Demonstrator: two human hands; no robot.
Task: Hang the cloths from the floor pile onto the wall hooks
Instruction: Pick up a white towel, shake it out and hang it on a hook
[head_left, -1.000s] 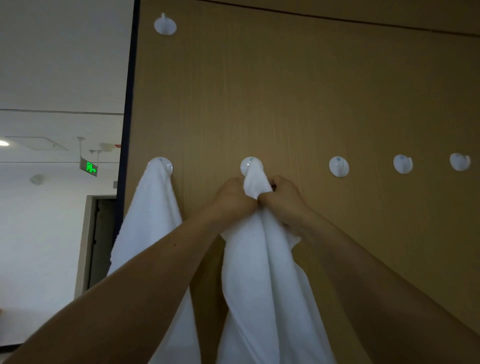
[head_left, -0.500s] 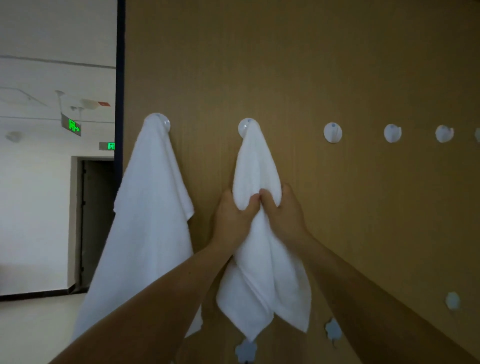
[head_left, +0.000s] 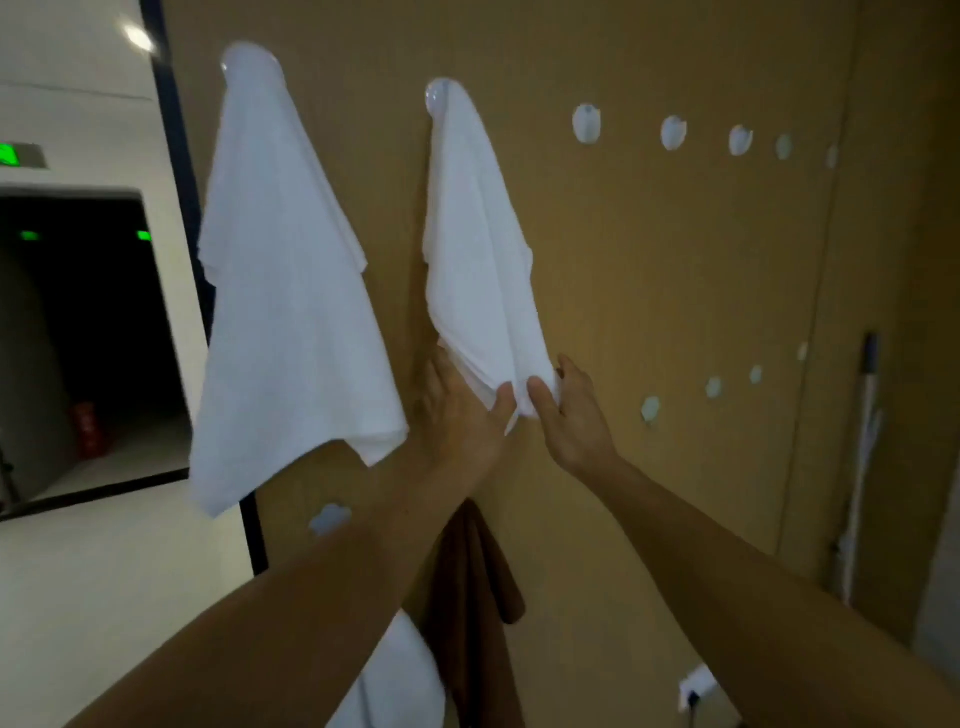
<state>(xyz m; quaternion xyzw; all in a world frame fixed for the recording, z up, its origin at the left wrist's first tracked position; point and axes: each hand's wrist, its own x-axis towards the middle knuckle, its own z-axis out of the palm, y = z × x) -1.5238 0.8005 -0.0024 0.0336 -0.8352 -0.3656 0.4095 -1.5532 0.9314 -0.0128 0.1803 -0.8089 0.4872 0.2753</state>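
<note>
Two white cloths hang on a brown wooden wall. The larger white cloth (head_left: 291, 291) drapes from the left hook (head_left: 228, 62). The smaller white cloth (head_left: 480, 249) hangs from the second hook (head_left: 439, 98). My left hand (head_left: 460, 415) holds its lower end from the left, thumb on the fabric. My right hand (head_left: 569, 410) pinches the same lower end from the right. Several bare white hooks (head_left: 587, 123) run along the wall to the right.
A brown cloth (head_left: 470, 587) hangs lower on the wall beneath my left wrist, with another white cloth (head_left: 400, 675) beside it. A lower row of hooks (head_left: 650, 409) slopes up to the right. A mop handle (head_left: 862, 457) leans at the far right. A dark doorway (head_left: 88, 332) opens on the left.
Both hands slid down the smaller white cloth from its middle to its lower end. The camera tilted down, and the brown cloth and lower hooks came into view.
</note>
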